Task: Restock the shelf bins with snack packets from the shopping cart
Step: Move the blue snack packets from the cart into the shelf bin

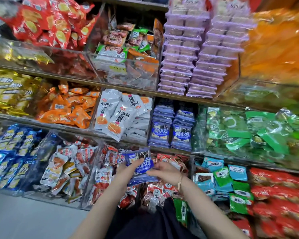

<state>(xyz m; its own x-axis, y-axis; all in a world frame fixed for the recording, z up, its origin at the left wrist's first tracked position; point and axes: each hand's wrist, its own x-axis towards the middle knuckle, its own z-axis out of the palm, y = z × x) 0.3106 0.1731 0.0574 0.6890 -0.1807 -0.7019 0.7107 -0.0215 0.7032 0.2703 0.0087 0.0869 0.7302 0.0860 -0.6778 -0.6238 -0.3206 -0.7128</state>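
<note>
Stack of blue snack packets (140, 163) gripped by left hand (126, 169) and right hand (165, 174), fingers (153, 172) apparently curled round it

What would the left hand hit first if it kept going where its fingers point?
Likely the stacked blue packets up and right of it: the left hand, holding a blue packet bundle, points toward them. Depth is unclear.

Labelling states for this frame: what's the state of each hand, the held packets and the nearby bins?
blue packet stack, in hand, not yet in a bin.
left hand, grips the stack, thumb on top.
right hand, holds the stack's right end.
matching blue-packet bin, two upright rows, well stocked.
white-packet bin, loose pile.
purple trays, two neat stacks.
</note>
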